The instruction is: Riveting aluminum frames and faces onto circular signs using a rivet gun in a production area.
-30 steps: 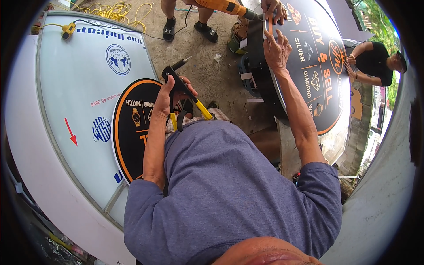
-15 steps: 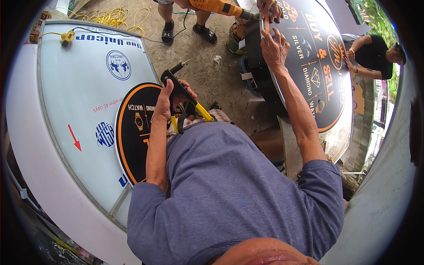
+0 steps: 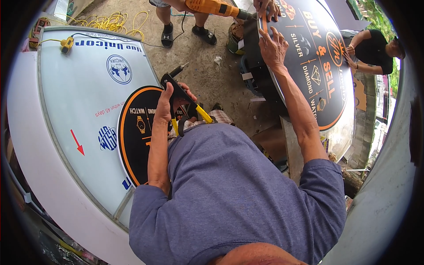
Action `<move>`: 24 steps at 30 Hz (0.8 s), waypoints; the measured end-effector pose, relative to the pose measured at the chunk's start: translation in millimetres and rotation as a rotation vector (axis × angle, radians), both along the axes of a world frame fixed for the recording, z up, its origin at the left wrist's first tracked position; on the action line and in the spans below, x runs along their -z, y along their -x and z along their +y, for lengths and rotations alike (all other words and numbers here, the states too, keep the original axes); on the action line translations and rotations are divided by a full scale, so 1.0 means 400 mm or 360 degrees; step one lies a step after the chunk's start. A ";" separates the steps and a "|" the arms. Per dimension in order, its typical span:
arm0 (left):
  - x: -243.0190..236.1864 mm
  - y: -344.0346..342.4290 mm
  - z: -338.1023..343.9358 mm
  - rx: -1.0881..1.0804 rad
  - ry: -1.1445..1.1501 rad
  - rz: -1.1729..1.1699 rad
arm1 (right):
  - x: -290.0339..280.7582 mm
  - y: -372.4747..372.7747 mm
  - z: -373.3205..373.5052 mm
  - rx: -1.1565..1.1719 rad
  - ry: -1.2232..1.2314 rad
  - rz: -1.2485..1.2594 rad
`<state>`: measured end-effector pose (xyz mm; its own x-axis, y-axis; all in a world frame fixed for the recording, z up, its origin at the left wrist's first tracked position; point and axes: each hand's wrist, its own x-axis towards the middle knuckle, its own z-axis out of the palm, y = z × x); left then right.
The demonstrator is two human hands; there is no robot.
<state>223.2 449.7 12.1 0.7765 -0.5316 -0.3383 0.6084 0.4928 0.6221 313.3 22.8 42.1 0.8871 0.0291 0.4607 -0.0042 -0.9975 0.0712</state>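
My left hand (image 3: 168, 102) is closed around a hand riveter (image 3: 180, 91) with a black body and yellow handles, its nose pointing away from me. One of its handles reaches back to my waist. On the right, my right hand (image 3: 274, 49) rests with fingers spread on the edge of a large rounded black sign (image 3: 304, 66) with orange trim and a deep black side. Just beyond it, a co-worker's hand (image 3: 267, 9) presses on the same edge. An orange power drill (image 3: 213, 7), held by that co-worker, has its tip against the sign's side.
On my left lies a large pale panel (image 3: 79, 101) in a metal frame, with a second round black sign (image 3: 134, 132) on it. A yellow extension socket (image 3: 66, 45) and coiled yellow cord (image 3: 110, 23) lie ahead. At the far right, another person (image 3: 373, 52) touches the large sign.
The view has shifted slightly. My left hand keeps its grip on the riveter, my right hand stays on the sign's edge, and the drill remains against its side.
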 end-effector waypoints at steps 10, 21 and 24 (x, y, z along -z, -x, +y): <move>-0.005 0.003 -0.004 -0.0022 -0.0023 -0.0006 | -0.004 0.001 0.003 0.0003 0.0004 0.0008; -0.010 0.004 -0.010 -0.0015 -0.0017 -0.0014 | 0.015 -0.007 -0.013 -0.0035 -0.0063 -0.0015; -0.008 0.004 -0.009 -0.0018 -0.0024 -0.0010 | 0.015 -0.007 -0.011 -0.0044 -0.0070 -0.0014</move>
